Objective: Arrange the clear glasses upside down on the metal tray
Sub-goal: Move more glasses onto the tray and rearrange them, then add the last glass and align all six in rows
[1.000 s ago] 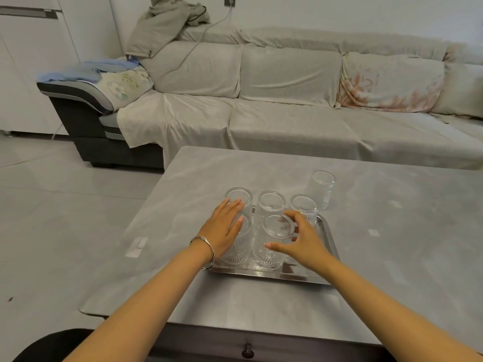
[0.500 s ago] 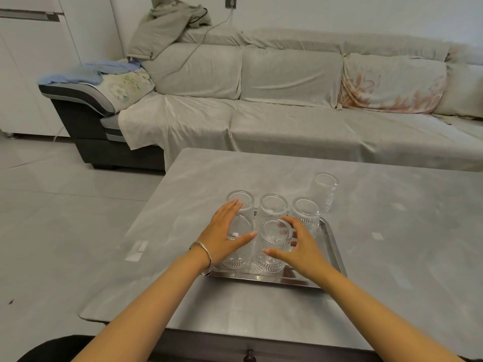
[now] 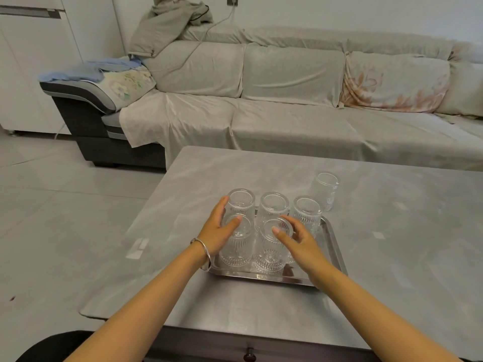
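A metal tray point(image 3: 333, 246) lies on the grey table. Five ribbed clear glasses stand upside down on it. The back row holds three: left point(image 3: 241, 201), middle point(image 3: 274, 206) and right point(image 3: 308, 214). My left hand point(image 3: 217, 232) grips the front left glass point(image 3: 235, 253) from its left side, thumb over its upturned base, fingertips reaching beside the back left glass. My right hand point(image 3: 296, 242) holds the top of the front middle glass point(image 3: 269, 257) between thumb and curled fingers. A sixth glass point(image 3: 325, 188) stands off the tray, on the table behind its far right corner.
The grey table point(image 3: 392, 257) stretches to the right of the tray. A covered sofa point(image 3: 287, 113) runs along the far side. Tiled floor point(image 3: 65, 218) lies to the left. A dark drawer knob point(image 3: 249, 354) sits under the table's near edge.
Both hands have closed in on the two front glasses: the left thumb now lies over the front left glass, and the right fingers curl around the front middle one. No glass has changed place.
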Demonstrator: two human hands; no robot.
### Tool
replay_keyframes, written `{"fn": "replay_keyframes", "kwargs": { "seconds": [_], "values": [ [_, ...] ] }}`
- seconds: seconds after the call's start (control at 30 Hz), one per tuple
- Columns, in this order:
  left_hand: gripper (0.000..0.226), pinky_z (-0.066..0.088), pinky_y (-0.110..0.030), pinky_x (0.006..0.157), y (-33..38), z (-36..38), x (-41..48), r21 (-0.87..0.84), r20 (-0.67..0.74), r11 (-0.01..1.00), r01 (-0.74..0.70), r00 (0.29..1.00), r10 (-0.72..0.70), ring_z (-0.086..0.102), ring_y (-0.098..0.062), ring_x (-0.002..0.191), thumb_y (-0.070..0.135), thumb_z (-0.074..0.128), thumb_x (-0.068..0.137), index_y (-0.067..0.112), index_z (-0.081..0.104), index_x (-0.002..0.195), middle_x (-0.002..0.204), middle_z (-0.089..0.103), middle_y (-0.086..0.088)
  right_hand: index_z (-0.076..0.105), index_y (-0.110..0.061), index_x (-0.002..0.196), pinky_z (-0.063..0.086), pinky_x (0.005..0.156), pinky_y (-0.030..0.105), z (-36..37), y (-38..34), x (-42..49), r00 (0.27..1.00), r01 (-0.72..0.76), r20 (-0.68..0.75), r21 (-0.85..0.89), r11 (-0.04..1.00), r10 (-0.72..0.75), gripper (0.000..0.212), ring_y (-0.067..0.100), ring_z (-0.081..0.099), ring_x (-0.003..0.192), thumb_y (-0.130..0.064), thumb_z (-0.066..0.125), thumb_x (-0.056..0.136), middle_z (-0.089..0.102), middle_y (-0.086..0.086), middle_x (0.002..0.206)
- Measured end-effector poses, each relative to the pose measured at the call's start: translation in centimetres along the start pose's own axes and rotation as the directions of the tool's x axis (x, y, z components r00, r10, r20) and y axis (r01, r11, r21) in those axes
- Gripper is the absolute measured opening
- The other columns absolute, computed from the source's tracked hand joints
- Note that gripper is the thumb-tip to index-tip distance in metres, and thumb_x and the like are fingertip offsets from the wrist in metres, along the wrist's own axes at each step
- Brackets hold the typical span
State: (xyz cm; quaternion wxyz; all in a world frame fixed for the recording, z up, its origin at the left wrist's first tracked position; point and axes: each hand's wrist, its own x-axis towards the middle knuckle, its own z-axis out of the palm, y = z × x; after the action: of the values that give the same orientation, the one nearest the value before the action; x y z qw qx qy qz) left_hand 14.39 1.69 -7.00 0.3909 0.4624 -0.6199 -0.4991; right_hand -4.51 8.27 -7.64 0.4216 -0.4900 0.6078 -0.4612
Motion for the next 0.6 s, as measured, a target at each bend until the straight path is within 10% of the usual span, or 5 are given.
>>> {"fn": "replay_keyframes", "kwargs": {
  "seconds": [0.6],
  "values": [
    [0.043, 0.036, -0.03, 0.099, 9.2, 6.3, 13.1, 0.176, 0.242, 0.979, -0.1, 0.969, 0.056, 0.042, -0.018, 0.129, 0.029, 0.051, 0.09, 0.021, 0.045, 0.132, 0.142, 0.045, -0.002, 0.053, -0.029, 0.122, 0.042, 0.098, 0.032, -16.9, -4.9, 8.3, 0.99, 0.043, -0.139, 0.018, 0.999, -0.04, 0.029, 0.018, 0.053, 0.121, -0.033, 0.052, 0.094, 0.056, -0.004, 0.128]
  ]
}}
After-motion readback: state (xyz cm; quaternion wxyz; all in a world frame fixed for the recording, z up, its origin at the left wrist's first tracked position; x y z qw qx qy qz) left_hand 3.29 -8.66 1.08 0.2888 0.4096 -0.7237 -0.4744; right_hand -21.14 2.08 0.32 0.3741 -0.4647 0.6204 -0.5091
